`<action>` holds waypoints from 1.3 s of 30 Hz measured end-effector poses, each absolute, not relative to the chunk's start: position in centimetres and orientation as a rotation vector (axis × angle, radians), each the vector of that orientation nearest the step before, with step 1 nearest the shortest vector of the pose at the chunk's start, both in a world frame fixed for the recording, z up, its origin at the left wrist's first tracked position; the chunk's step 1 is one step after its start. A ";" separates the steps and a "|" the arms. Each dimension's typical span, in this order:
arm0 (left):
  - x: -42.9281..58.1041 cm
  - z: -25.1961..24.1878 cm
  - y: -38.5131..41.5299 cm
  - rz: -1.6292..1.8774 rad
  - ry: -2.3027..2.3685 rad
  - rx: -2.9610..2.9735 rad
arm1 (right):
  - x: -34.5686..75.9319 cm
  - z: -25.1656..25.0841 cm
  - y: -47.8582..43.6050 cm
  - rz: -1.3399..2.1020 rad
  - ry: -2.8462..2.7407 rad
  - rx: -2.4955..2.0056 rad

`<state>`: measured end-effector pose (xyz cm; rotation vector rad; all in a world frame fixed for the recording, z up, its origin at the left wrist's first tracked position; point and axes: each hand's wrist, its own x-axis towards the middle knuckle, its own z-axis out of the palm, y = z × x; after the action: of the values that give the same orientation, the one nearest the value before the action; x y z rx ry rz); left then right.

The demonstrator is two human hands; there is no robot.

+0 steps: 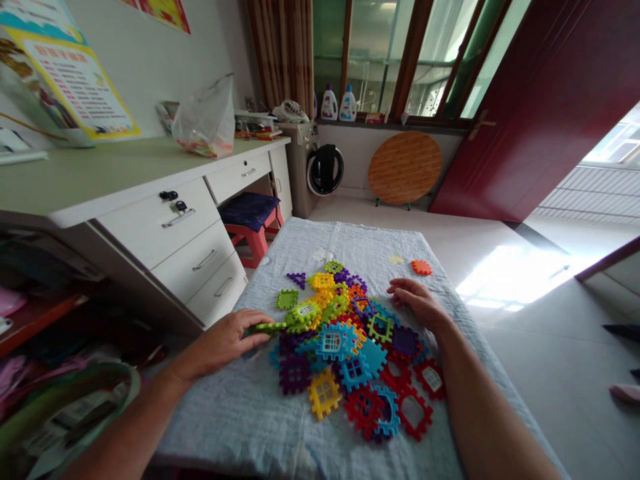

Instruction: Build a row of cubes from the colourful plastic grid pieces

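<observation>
A heap of several colourful plastic interlocking tiles (350,347) lies on a low table covered with a pale blue cloth (240,420). My left hand (225,340) rests at the heap's left edge, its fingers closed on a flat green tile (267,327). My right hand (417,300) lies on the heap's right side, fingers curled down onto the tiles; what they hold, if anything, is hidden. A loose orange tile (421,267) and a purple triangle (297,279) lie apart from the heap.
A white desk with drawers (170,227) stands to the left, with a plastic bag (205,123) on top and a red stool (253,223) beneath. A round wooden tabletop (405,167) leans on the far wall. A dark red door (545,100) stands open at right.
</observation>
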<state>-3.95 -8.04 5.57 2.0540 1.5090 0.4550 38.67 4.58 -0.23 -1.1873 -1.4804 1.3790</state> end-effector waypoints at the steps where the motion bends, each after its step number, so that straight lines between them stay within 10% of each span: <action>1: -4.1 5.9 -7.6 0.472 1.502 1.991 | 38.6 -0.2 4.6 1.377 -1.482 -1.193; 39: -3.4 4.2 0.1 0.742 1.669 1.925 | 38.0 0.7 4.1 1.310 -1.500 -1.243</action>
<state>-3.41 0.09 4.16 1.9250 1.6685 0.7415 38.00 4.13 0.67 -1.2427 -1.4999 1.3102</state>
